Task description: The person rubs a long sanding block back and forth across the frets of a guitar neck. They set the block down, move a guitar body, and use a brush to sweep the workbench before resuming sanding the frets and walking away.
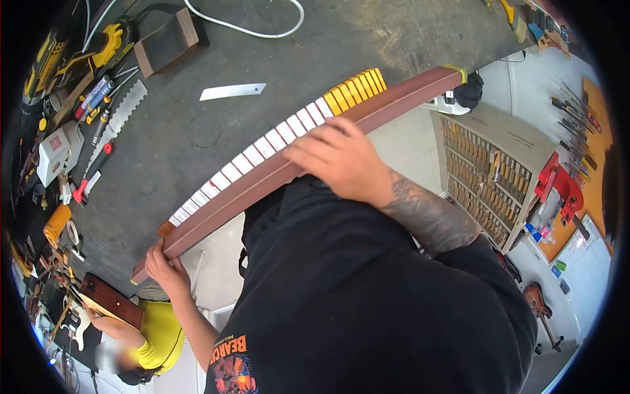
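Reddish-brown, the long beam [249, 188] runs lengthwise from the left hand [167, 266] past the right hand [335, 157], whose half-curled fingers drape over it, nearer the white blocks [264, 147] just ahead; whether either grips, I cannot tell.

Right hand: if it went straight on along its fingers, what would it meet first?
Probably the row of white blocks alongside the reddish-brown beam under the right hand; fingertips may already touch them, since depth is unclear here.
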A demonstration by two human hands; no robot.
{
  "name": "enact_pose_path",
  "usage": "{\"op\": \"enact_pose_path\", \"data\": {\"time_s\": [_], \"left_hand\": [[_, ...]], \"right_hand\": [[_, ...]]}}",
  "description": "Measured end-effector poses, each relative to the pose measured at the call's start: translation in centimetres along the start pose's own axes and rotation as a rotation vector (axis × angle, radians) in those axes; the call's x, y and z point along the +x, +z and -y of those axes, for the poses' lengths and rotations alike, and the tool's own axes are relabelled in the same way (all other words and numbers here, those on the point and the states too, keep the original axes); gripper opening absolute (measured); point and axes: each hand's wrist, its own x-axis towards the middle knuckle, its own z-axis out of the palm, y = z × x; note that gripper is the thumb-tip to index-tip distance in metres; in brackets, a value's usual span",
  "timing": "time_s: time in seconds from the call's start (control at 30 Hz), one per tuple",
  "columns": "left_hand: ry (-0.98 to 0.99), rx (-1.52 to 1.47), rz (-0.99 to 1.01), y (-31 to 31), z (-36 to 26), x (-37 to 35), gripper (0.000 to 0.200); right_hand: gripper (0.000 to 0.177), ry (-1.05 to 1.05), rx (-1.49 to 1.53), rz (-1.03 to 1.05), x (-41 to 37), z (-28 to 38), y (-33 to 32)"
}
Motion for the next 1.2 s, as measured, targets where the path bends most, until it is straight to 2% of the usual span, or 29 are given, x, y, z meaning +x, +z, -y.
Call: {"op": "enact_pose_path", "data": {"time_s": [0.1,0.2,0.27,0.37,0.47,0.5,0.53,0.6,0.67,0.73,0.83,0.93,0.97,1.0,1.03,1.07,1.13,1.17,1.2], "left_hand": [[0.093,-0.044,0.005,0.8,-2.0,0.4,0.051],[0.216,-0.087,0.014,0.7,-11.1,3.1,0.051],[0.198,-0.145,0.012,0.2,-15.1,4.3,0.051],[0.095,-0.124,0.004,0.7,-9.3,2.8,0.051],[0.021,-0.061,0.043,0.3,-0.3,0.5,0.054],[0.007,-0.012,0.022,-0.2,0.7,0.2,0.055],[0.014,-0.023,0.049,0.2,1.2,0.2,0.055],[0.022,-0.049,0.104,0.1,-1.0,1.2,0.055],[0.154,-0.081,0.002,0.6,-6.5,2.9,0.053],[0.226,-0.108,0.021,0.1,-12.5,4.8,0.052],[0.206,-0.101,0.024,-0.4,-12.3,5.2,0.051],[0.073,-0.198,0.048,-0.2,-2.9,2.9,0.049],[0.033,-0.137,0.043,0.2,0.3,1.7,0.05],[-0.005,-0.076,0.036,-0.5,1.2,1.7,0.052],[0.036,-0.055,0.051,-0.9,1.9,1.8,0.053],[0.068,-0.062,0.058,-0.5,2.0,1.8,0.052],[0.123,-0.083,0.083,-1.2,-3.6,3.6,0.049],[0.18,-0.033,0.045,0.1,-5.6,4.0,0.047],[0.213,-0.053,0.073,-0.9,-9.6,5.4,0.047]], "right_hand": [[0.036,-0.002,-0.039,0.023,-1.2,-3.3,-1.8],[0.041,0.03,-0.174,0.028,-4.2,-10.6,-6.9],[0.044,0.051,-0.187,0.042,-4.9,-12.0,-7.9],[0.04,0.007,-0.159,0.034,-3.3,-9.9,-5.0],[0.031,-0.028,-0.049,0.015,0.9,-1.6,-1.1],[0.032,0.0,0.052,-0.005,1.6,0.0,0.2],[0.032,-0.003,0.031,0.003,1.4,-0.4,0.0],[0.033,-0.013,-0.009,0.027,0.5,-2.5,-1.0],[0.038,0.009,-0.079,0.023,-1.7,-8.2,-4.0],[0.047,0.029,-0.166,0.034,-3.4,-12.6,-7.5],[0.046,0.007,-0.156,0.059,-2.4,-12.3,-7.7],[0.04,-0.02,-0.109,0.115,0.7,-5.1,-2.3],[0.038,-0.037,-0.067,0.069,2.0,-2.3,-0.8],[0.036,-0.053,-0.027,0.021,2.7,-0.7,0.0],[0.035,-0.056,-0.043,0.034,2.7,-0.9,-0.3],[0.035,-0.062,-0.059,0.048,2.7,-1.8,-0.8],[0.034,-0.065,-0.081,0.07,1.3,-5.8,-2.2],[0.035,-0.092,-0.108,-0.003,0.4,-9.0,-3.9],[0.041,-0.084,-0.122,0.009,-0.5,-11.6,-6.0]]}}
